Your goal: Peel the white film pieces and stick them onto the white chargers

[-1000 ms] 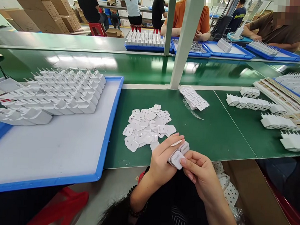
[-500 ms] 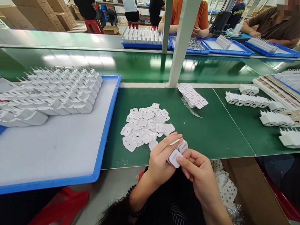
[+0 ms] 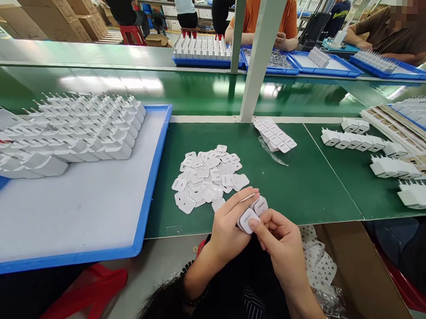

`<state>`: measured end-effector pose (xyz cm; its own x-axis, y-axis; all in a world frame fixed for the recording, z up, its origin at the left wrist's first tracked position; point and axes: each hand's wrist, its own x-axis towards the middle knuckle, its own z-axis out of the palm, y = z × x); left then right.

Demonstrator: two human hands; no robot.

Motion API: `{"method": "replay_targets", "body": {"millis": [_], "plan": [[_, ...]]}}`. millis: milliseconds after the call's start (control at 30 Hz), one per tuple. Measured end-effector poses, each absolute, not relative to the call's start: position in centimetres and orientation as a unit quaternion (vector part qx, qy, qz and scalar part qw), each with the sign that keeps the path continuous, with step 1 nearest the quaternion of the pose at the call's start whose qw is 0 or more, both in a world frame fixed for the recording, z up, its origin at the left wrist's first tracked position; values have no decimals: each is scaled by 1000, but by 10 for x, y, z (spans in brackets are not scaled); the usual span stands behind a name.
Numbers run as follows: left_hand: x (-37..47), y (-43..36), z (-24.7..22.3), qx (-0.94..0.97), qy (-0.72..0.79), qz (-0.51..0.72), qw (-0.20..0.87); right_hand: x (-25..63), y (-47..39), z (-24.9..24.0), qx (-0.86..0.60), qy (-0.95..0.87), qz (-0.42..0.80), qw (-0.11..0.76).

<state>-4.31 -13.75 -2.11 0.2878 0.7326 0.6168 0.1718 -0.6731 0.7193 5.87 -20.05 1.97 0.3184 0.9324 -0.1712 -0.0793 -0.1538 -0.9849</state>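
My left hand is closed around white plug chargers, its fingers laid over them. Two of their rounded-square faces show beyond the fingers: a near charger and a farther charger, both with small grey print. My right hand pinches at the near charger, its thumb flat on the face's right edge and its fingers curled behind. The chargers' bodies are mostly hidden by my hands. Just beyond my left hand lies a loose pile of white rounded-square face labels, some with small slots, on the green table.
At left a blue-rimmed tray carries rows of white chargers, pins up. A sheet of labels lies near the post. More chargers stand at right. Below is a carton with scrap sheets. Co-workers sit across.
My right thumb has shifted very slightly up and left on the near charger's face, which is tilted a little differently. Both hands otherwise stay in place.
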Motion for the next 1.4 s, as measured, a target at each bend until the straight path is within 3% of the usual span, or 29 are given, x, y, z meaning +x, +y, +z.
{"method": "replay_targets", "body": {"millis": [233,367,533,833,1233,1400], "plan": [[-45,-137,-14,720,312,529,324,49,-199,11,-649,-349,388,553],[-47,-136,-13,689,314,535,375,37,-197,5,-630,-320,288,647],[-48,-135,-9,678,309,538,394,27,-190,1,-551,-382,385,634],[-51,-137,-10,670,310,556,382,26,-192,6,-496,-347,449,657],[-50,-135,-6,659,291,552,420,28,-187,3,-523,-334,364,695],[-50,-134,-4,666,279,539,433,33,-194,-6,-487,-364,414,677]]}}
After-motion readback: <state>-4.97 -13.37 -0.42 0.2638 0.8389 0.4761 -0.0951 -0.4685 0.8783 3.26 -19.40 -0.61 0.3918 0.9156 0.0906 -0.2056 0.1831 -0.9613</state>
